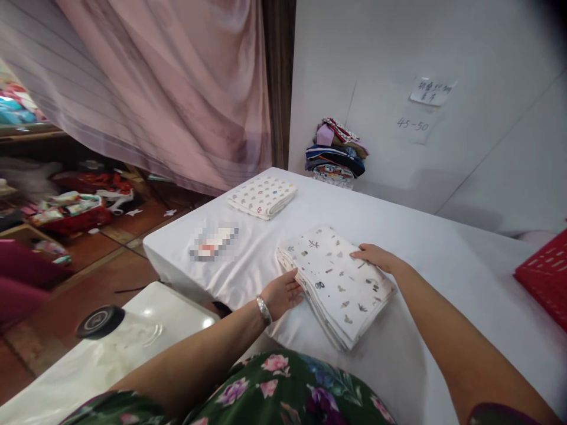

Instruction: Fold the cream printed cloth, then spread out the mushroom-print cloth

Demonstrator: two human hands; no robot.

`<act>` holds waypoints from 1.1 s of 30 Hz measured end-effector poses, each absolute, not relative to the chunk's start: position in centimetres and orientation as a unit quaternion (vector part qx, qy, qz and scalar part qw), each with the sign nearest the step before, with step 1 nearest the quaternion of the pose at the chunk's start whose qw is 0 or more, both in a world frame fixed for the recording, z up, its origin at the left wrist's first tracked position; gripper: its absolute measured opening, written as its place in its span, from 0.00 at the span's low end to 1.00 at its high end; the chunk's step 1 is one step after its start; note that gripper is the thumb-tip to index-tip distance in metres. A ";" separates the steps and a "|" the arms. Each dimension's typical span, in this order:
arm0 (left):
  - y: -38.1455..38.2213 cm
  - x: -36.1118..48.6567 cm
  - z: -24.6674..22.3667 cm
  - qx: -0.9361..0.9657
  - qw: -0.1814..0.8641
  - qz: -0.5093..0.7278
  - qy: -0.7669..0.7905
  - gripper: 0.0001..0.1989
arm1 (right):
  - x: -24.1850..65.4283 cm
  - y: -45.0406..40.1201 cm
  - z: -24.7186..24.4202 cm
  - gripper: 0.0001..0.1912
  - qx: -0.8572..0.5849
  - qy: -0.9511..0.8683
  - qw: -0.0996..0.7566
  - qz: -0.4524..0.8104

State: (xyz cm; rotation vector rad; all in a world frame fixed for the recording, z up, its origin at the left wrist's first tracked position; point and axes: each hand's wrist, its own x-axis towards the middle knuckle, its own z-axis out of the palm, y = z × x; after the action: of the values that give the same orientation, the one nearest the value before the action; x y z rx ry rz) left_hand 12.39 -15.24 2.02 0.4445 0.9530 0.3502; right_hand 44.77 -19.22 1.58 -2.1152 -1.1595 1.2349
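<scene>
A folded white cloth with small plant and figure prints lies in several layers on the white-covered table in front of me. My left hand, with a silver bracelet at the wrist, rests against the cloth's left edge, fingers stretched out and slightly apart. At the upper right edge, my right hand grips the same cloth, its fingertips over the top layer and its thumb hard to see. Farther back on the table lies a second folded cloth, white with small grey and coloured motifs. A pixelated object lies near it.
The white table meets a wall with paper notes. A clothes stack stands behind it, a red plastic basket at right. To the left are a white surface with a dark round object, and a pink curtain.
</scene>
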 end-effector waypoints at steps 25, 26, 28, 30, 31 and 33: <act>-16.3 16.0 2.7 0.414 0.761 0.211 0.454 0.20 | 39.0 -20.1 5.1 0.18 -0.828 -0.532 0.101 0.144; -16.4 16.3 3.0 0.414 0.761 0.214 0.451 0.19 | 38.1 -20.4 5.7 0.17 -0.829 -0.541 0.083 0.110; -16.4 16.8 3.5 0.413 0.766 0.221 0.441 0.18 | 36.0 -21.2 6.7 0.13 -0.820 -0.567 0.061 0.044; -16.4 17.3 4.0 0.414 0.772 0.228 0.425 0.17 | 34.0 -22.1 7.4 0.10 -0.802 -0.594 0.061 -0.005; -16.3 17.6 4.2 0.416 0.774 0.231 0.417 0.17 | 33.1 -22.5 7.5 0.10 -0.793 -0.606 0.065 -0.020; -16.3 18.0 4.6 0.421 0.776 0.237 0.405 0.17 | 31.8 -23.4 7.7 0.12 -0.776 -0.626 0.074 -0.033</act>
State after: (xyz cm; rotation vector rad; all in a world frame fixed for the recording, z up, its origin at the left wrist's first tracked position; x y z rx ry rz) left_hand 18.01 -16.27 4.56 0.9121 0.8761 0.5138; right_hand 31.75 -23.41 7.69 -2.3286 -1.8790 -0.0999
